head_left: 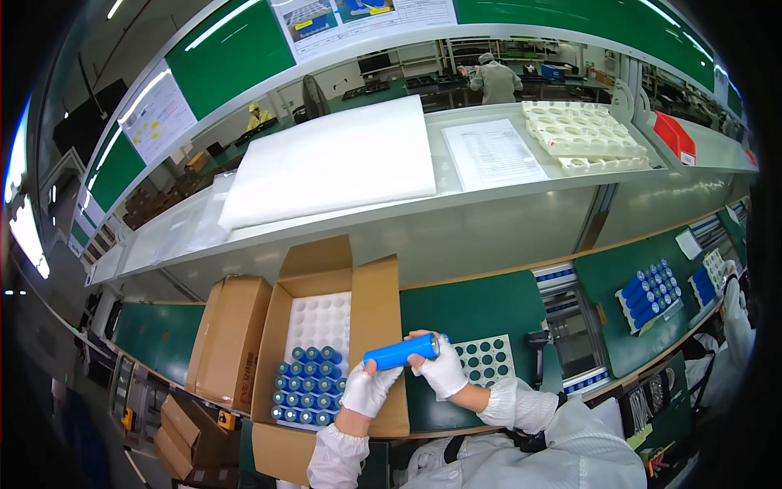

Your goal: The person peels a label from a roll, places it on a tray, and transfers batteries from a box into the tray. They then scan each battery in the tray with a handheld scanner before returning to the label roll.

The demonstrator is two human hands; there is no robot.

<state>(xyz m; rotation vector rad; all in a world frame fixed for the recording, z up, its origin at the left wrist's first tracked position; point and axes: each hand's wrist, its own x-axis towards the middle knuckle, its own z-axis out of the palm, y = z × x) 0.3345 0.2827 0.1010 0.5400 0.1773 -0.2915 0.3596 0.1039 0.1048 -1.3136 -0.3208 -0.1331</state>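
Between my hands is a blue cylindrical battery cell point(401, 353), lying nearly level with its right end a little higher. My left hand point(368, 391), in a white glove with bare fingertips, is closed on its left end. My right hand point(442, 372), gloved the same way, grips the right end. Just left of my hands stands an open cardboard box point(378, 314). Inside it, several blue cells point(308, 383) stand upright in the nearer part of a white foam tray point(320, 319). Beside my right hand, a white plastic holder with round holes point(486, 359) lies on the green bench point(456, 306).
A closed carton point(230, 338) adjoins the open box. Right of the holder are a black handheld tool point(538, 350) and a roller conveyor point(570, 322). Farther right stand racked blue cells point(649, 295). A shelf above carries white foam point(334, 163), papers point(493, 155) and stacked holders point(582, 130).
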